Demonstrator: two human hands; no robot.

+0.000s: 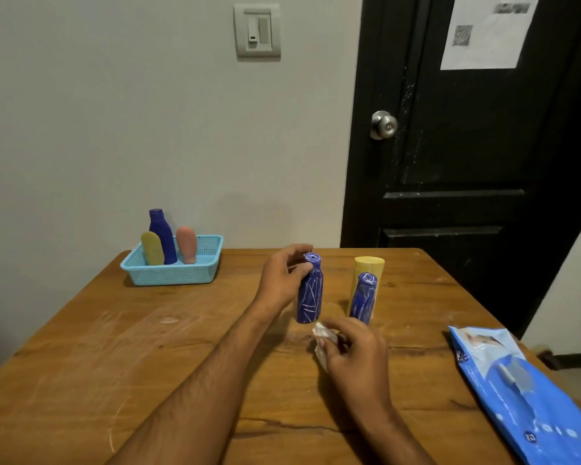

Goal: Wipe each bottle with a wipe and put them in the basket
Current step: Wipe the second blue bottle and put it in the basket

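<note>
the left hand (284, 275) pinches the neck of a scribbled blue bottle (310, 290), upright near the middle of the wooden surface (114, 347). the right hand (353, 350), just beside its base, has its grip closed around a crumpled white wipe (322, 340). the basket (175, 266) sits well apart, far left.

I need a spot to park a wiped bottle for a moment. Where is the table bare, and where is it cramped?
Bare wood runs from the light blue plastic basket to the left forearm, and between the right forearm and the blue wipes packet. It is crowded mid-table: left hand gripping the scribbled blue bottle, two more bottles behind.
</note>
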